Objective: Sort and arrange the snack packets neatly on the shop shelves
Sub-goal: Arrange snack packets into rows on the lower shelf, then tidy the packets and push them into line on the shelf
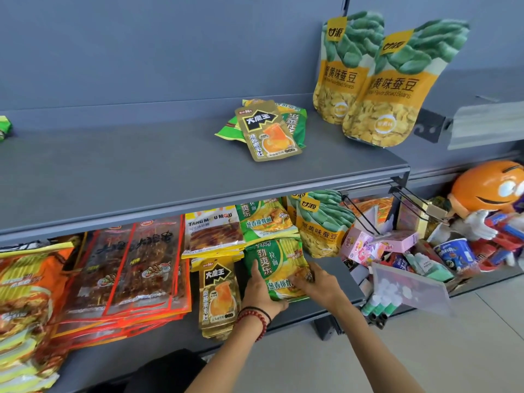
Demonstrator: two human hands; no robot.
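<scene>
I am seeing both hands gripping a green noodle packet (pixel 279 268) on the lower shelf (pixel 320 310) (lower centre of the frame): left hand (pixel 261 293) clasping its left edge, right hand (pixel 317 282) its right.

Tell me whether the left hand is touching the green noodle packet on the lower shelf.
Touching. The head view shows the left hand pressed against the green noodle packet's left edge, its thumb lying on the front, while the right hand holds the other side.

An orange figure (pixel 492 188) stands far right, above a blue cup (pixel 455 255), pink boxes (pixel 365 246) and a clear pouch (pixel 411 289).
</scene>
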